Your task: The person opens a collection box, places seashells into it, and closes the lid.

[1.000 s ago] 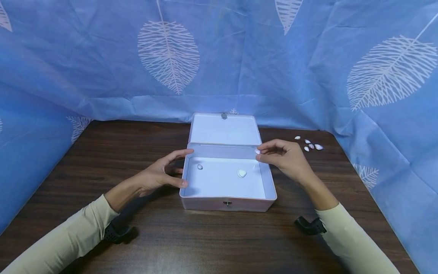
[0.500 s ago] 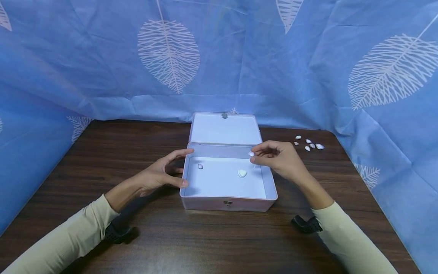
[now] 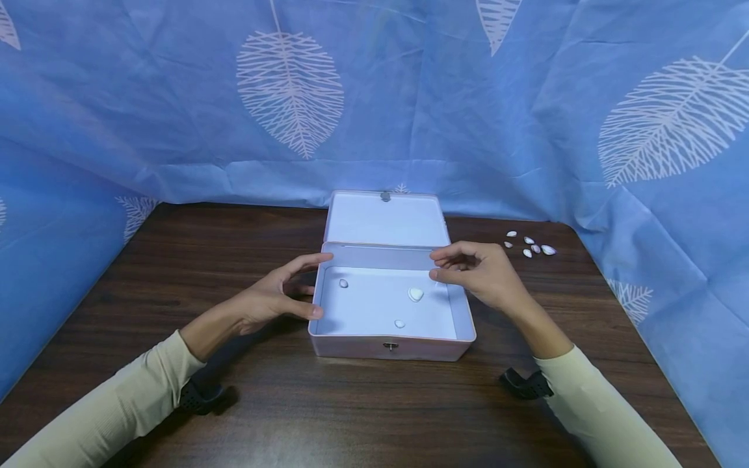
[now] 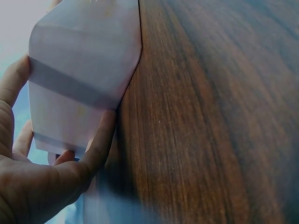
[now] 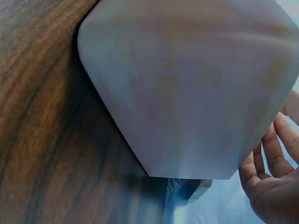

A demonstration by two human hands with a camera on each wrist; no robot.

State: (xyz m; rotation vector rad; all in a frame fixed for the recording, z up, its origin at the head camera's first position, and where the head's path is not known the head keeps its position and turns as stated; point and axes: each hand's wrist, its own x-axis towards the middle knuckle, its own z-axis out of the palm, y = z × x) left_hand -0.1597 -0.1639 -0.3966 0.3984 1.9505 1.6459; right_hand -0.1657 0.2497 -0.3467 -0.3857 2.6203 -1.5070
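Right hand [image 3: 476, 270]: held above the right wall of the box near its rear corner, fingers bent but relaxed, thumb apart from them, nothing visible between the tips; half a second earlier these tips pinched a pale piece, whereas now a small oval piece [image 3: 399, 324] lies on the box floor near the front wall; the change is best read as a release, one more piece having joined the contents.

Left hand [image 3: 269, 302]: spread along the left end of the box, thumb on the near part of the rim and index finger on the far part, the digits touching rather than clenched; its position is unchanged, and it presumably steadies the box.

Box [image 3: 351, 349]: standing on the dark wood-grained table [image 3: 263, 422], pale lilac outside and whitish within, a metal catch [image 3: 390, 346] at the front; lid [image 3: 383, 220] thrown back behind it; inside, besides the oval, are a large rounded piece [image 3: 416, 294], right of centre, and a greyer piece [image 3: 343, 283] toward the rear left, all well apart.

Beyond the right hand: six pale pieces [image 3: 548, 249], oval to teardrop, loosely grouped on the table; material cannot be told; behind, a blue leaf-patterned curtain [image 3: 409, 97].
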